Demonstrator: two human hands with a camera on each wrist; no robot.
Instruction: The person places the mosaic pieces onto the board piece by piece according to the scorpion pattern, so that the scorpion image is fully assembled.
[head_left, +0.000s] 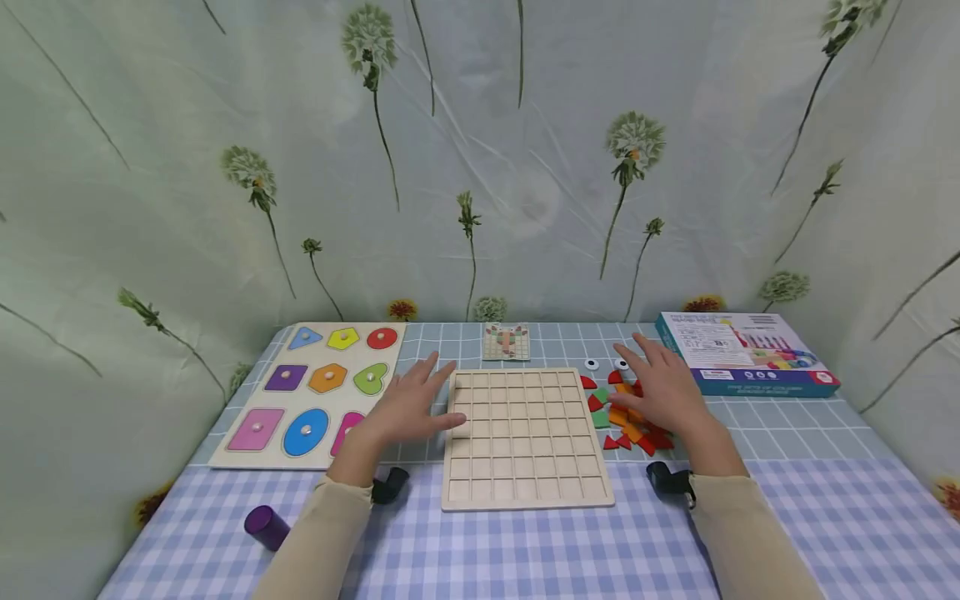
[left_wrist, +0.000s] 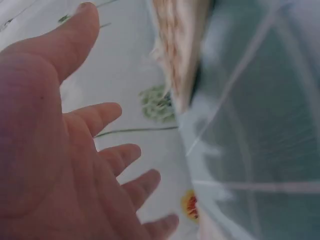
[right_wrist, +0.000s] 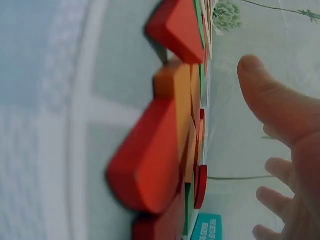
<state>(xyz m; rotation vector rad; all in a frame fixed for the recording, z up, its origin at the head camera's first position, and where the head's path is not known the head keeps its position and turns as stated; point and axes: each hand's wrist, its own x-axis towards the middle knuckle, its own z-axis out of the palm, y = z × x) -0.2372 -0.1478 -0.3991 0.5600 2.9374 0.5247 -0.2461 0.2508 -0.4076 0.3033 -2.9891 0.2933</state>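
Note:
A square wooden grid board (head_left: 527, 437) lies at the middle of the table, its cells bare. My left hand (head_left: 411, 407) is spread with straight fingers at the board's left edge, the thumb overlapping that edge in the head view; nothing is in its grasp. Over a loose pile of red, orange and green wooden pieces (head_left: 633, 429), right of the board, my right hand (head_left: 663, 390) hovers with fingers apart and holds nothing. In the right wrist view a red piece (right_wrist: 150, 160) shows close up, below the hand. Behind the board is a small pattern card (head_left: 506, 342) with an animal picture.
A shape puzzle board (head_left: 273, 417) with knobbed colored pieces lies at the left. Near the left forearm is a purple cylinder (head_left: 266, 527). A flat printed box (head_left: 746, 354) sits at the back right. Two googly-eye discs (head_left: 592, 364) lie behind the pile.

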